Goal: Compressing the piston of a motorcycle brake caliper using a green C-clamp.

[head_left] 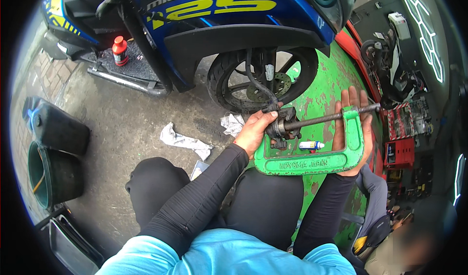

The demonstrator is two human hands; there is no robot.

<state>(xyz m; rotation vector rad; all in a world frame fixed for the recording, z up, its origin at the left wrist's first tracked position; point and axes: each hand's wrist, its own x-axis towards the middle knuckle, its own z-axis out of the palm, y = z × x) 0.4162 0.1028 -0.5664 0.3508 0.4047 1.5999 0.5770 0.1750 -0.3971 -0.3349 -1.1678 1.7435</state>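
My left hand (252, 132) is wrapped round a dark brake caliper (279, 128), which hangs on a black hose (254, 77) running up by the fork. A green C-clamp (309, 165) is fitted round the caliper, its long threaded screw (319, 120) pressing at the caliper from the right. Behind the clamp's right end is my right hand (338, 136), fingers stretched upward and palm against or close to the green frame. The frame covers part of that palm, so exact contact is unclear. The front wheel (219, 82) with its brake disc (281, 86) stands just beyond.
A blue scooter (214, 21) fills the far side, with a red bottle (119, 53) on its footboard. White rags (185, 141) lie on the floor. A small bottle (311, 145) shows through the clamp. Dark containers (63, 128) stand left; a person (404, 245) is at lower right.
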